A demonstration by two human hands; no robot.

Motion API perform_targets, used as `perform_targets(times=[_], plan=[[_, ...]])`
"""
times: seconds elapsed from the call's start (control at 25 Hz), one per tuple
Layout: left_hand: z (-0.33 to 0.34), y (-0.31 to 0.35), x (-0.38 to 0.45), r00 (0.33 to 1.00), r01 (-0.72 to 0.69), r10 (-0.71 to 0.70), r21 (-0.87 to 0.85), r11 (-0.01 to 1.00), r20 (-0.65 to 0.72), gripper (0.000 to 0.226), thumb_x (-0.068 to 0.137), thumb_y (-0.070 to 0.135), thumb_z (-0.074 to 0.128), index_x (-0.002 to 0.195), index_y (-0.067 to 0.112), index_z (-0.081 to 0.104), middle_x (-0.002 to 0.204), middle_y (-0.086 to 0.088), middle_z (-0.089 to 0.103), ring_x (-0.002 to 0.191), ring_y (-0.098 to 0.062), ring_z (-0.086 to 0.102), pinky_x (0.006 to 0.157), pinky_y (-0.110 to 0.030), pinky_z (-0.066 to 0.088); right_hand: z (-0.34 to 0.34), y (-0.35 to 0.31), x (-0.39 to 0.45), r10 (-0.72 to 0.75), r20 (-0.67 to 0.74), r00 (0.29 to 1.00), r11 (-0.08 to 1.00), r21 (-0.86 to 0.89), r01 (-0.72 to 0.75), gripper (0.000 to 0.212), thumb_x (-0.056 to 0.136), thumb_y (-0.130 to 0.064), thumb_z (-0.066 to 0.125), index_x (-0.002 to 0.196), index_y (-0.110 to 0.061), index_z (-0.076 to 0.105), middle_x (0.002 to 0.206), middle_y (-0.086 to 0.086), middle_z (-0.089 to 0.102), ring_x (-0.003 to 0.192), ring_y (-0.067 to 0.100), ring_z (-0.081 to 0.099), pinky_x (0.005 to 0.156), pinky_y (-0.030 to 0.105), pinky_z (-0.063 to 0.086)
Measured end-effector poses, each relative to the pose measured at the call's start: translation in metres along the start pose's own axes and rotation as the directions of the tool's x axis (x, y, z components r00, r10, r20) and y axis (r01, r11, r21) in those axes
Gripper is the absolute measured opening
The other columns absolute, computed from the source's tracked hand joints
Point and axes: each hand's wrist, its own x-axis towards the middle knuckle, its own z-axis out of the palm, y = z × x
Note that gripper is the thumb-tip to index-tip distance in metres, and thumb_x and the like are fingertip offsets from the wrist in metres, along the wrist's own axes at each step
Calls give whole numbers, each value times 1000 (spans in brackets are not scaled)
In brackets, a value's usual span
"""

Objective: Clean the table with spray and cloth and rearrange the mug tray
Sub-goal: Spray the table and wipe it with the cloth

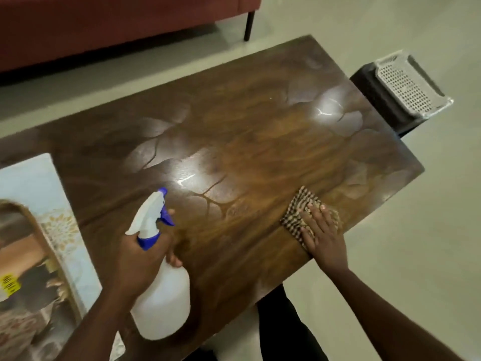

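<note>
The spray bottle (161,295) was white with blue trim (trigger and collar), the cloth (299,212) brown-and-cream checked, the table (234,142) dark brown.

Floor (390,27): pale and smooth, spreading around the table.
Sofa (104,24): red, sitting beyond the table (234,131), one dark leg (249,26) showing.
Basket (411,84): white, resting on a dark stool (377,100) just beside the table's far end.
Light: glaring off the wood in two spots.
</note>
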Motion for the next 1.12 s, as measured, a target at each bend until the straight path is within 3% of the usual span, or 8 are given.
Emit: perform_targets(times=[0.08, 0.2, 0.28, 0.4, 0.6, 0.76, 1.0, 1.12], plan=[[39, 17, 14, 1000, -17, 16, 5, 1000, 26, 17, 87, -2, 57, 70, -4, 61, 54, -15, 66, 52, -14, 67, 72, -30, 56, -4, 53, 20, 74, -33, 997, 997, 14, -74, 48, 96, -43, 29, 139, -25, 43, 148, 6, 41, 139, 27, 31, 109, 55, 28], [93, 55, 35, 996, -52, 51, 14, 999, 74, 18, 87, -1, 59, 70, 7, 62, 52, -6, 67, 52, -13, 67, 77, -37, 54, -6, 106, 59, 187, -87, 979, 982, 29, -185, 48, 94, -41, 31, 136, -22, 48, 146, 9, 43, 139, 29, 30, 109, 58, 26], [135, 85, 58, 996, -68, 64, 59, 996, 67, 19, 89, 6, 62, 71, 12, 60, 50, 2, 67, 52, -3, 65, 75, -31, 53, -16, 131, 97, 249, -72, 966, 967, 73, -244, 47, 94, -40, 33, 135, -22, 48, 145, 10, 43, 137, 31, 31, 109, 57, 25], [190, 127, 87, 992, -122, 120, 77, 989, 31, 9, 90, 12, 62, 94, 4, 63, 58, 3, 68, 55, 0, 65, 63, -17, 52, -33, 157, 155, 221, -72, 973, 965, 161, -207, 44, 95, -43, 32, 127, -21, 53, 129, 12, 55, 121, 36, 45, 100, 57, 35], [282, 196, 123, 943, -319, 318, 10, 948, -100, 28, 93, 13, 64, 106, 30, 46, 75, 18, 53, 58, 26, 55, 59, -4, 48, -69, 184, 248, 220, -201, 955, 905, 407, -123, 38, 99, -36, 38, 130, -19, 51, 128, 11, 56, 117, 30, 48, 97, 54, 38], [343, 227, 155, 813, -564, 570, 82, 822, -116, 42, 87, 40, 68, 121, 19, 54, 91, 12, 58, 82, -4, 64, 76, -15, 52, -87, 189, 276, 139, -228, 964, 935, 350, -53, 41, 95, -41, 35, 127, -21, 52, 125, 10, 56, 118, 30, 48, 99, 54, 38], [418, 271, 199, 730, -681, 684, 111, 724, 18, 56, 87, 35, 71, 129, 4, 52, 98, 4, 55, 84, -12, 59, 68, 2, 40, -72, 211, 212, 310, -132, 941, 899, 363, -245, 42, 93, -37, 35, 127, -22, 54, 128, 7, 57, 123, 28, 45, 103, 49, 27], [449, 280, 215, 729, -684, 683, 59, 727, 38, 66, 87, 37, 70, 139, 6, 45, 117, -12, 62, 103, -21, 62, 87, -20, 50, -49, 217, 178, 297, -82, 951, 904, 345, -253, 44, 93, -39, 32, 127, -22, 55, 129, 9, 58, 124, 29, 46, 103, 53, 29]])
